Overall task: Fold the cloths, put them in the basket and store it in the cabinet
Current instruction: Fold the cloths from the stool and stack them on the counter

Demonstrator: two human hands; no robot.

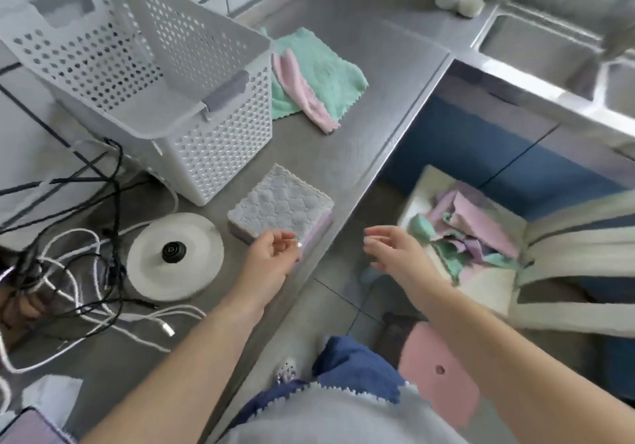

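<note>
**Folded stack on the counter, both hands empty**

A folded stack (280, 204) of cloths, pale blue on top with lilac beneath, lay on the steel counter (360, 75) just in front of the white perforated basket (154, 75). The basket stood upright on the counter against the tiled wall, and no cloth showed inside it. Behind the basket's right side lay two loose cloths, a green cloth (319, 72) spread flat and a pink cloth (305, 91) bunched across it.

The left hand (273, 254) hovered at the near edge of the stack, fingers loosely curled and holding nothing; whether it touched the cloth could not be told. The right hand (391, 247) hung past the counter's edge, fingers also loosely curled and empty.

Below the right hand, off the counter, a bag (563, 237) held a heap (470, 234) of unfolded lilac, pink and green cloths. Left of the stack sat a round white base (175, 258) among tangled cables (68, 265). A sink (539, 48) lay at the far right.
</note>
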